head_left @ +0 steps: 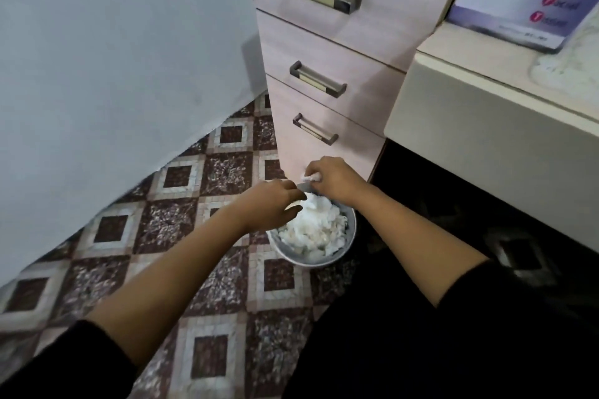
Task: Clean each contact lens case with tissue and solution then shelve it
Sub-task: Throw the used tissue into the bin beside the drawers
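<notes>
While the hands (270,204) (335,176) crowd the bin's (311,264) far rim, tiled floor (181,178) lies left.

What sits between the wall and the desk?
A drawer unit fills the stretch between wall and desk, shown in the head view.

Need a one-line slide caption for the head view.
Over a bin heaped with used tissues beside the drawer unit, right hand pinches a tissue wad, left hand at the rim.
</notes>
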A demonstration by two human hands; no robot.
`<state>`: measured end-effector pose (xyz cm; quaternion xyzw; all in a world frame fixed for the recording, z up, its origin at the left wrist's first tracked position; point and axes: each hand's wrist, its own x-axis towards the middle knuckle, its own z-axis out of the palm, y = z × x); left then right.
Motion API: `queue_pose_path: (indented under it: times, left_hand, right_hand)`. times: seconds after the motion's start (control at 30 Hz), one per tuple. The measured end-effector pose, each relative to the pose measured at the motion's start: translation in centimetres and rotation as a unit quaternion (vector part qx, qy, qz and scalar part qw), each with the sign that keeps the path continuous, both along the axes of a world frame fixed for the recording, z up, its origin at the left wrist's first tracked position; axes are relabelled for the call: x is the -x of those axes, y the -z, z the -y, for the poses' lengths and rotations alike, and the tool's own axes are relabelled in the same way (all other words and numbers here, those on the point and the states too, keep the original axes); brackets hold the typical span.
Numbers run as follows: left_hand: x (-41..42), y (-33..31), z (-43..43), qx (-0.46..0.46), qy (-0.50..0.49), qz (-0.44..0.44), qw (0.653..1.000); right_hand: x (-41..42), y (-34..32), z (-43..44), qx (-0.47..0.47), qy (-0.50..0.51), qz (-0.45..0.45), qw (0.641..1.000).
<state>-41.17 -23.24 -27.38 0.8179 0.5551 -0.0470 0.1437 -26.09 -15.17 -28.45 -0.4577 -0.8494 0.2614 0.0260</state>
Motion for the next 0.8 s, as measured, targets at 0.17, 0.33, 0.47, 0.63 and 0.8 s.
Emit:
queue_pose_path:
  times: [0.17,0.33,0.47,0.63,0.8]
  left_hand:
    - [0.3,1.0,0.1,0.037,-0.004,-0.015,0.999]
    - [0.2,1.1,0.1,0.036,-0.004,-0.016,0.999]
    - [0.2,0.4,0.1,0.025,0.000,-0.021,0.999]
    - [0.0,-1.6,0.1,0.007,0.006,-0.025,1.000]
    - [-0.3,-4.2,-0.2,-0.019,0.017,-0.019,1.000]
  right_hand:
    - [-0.7,1.6,0.0,0.052,-0.011,0.008,0.999]
    - [-0.9,1.7,-0.4,0.041,-0.017,0.017,0.999]
    - [-0.6,0.8,-0.7,0.032,-0.015,0.018,0.999]
    - [-0.2,-1.6,-1.0,0.002,-0.030,0.009,0.999]
    - [0.0,-5.1,-1.2,-0.061,-0.051,-0.007,0.997]
